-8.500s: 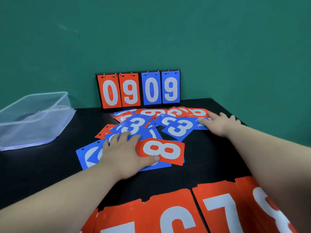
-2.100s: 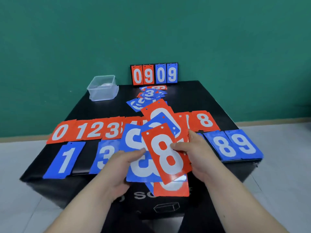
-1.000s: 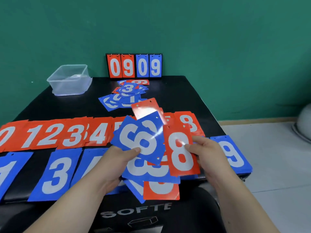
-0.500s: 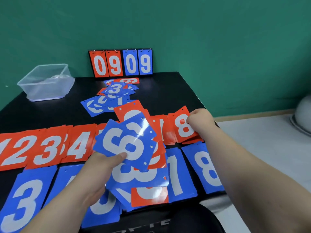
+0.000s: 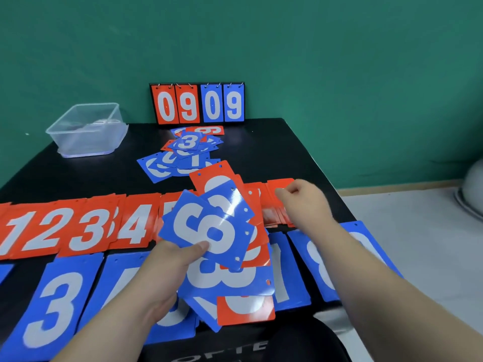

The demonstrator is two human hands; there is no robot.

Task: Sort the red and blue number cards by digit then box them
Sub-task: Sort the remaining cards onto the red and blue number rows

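Note:
My left hand (image 5: pixel 167 270) grips a fanned bunch of red and blue number cards (image 5: pixel 209 231), thumb on a blue card on top, over the table's near edge. My right hand (image 5: pixel 303 202) hovers with curled fingers at the right end of the red row, over a red pile (image 5: pixel 277 218). I cannot tell whether it pinches a card. Red cards 1 to 5 (image 5: pixel 86 226) lie in a row. Blue cards (image 5: pixel 52 309) form a nearer row, with a blue 8 (image 5: pixel 321 259) under my right forearm. A loose unsorted pile (image 5: pixel 185 152) lies farther back.
A clear plastic box (image 5: pixel 88 129) stands at the back left of the black table (image 5: pixel 274 152). A flip scoreboard (image 5: pixel 198 103) reading 0909 leans on the green wall. The table's right edge drops to a pale floor.
My right hand carried a red 8 from the bunch to the right end of the red row and stays there. The left hand keeps the fan.

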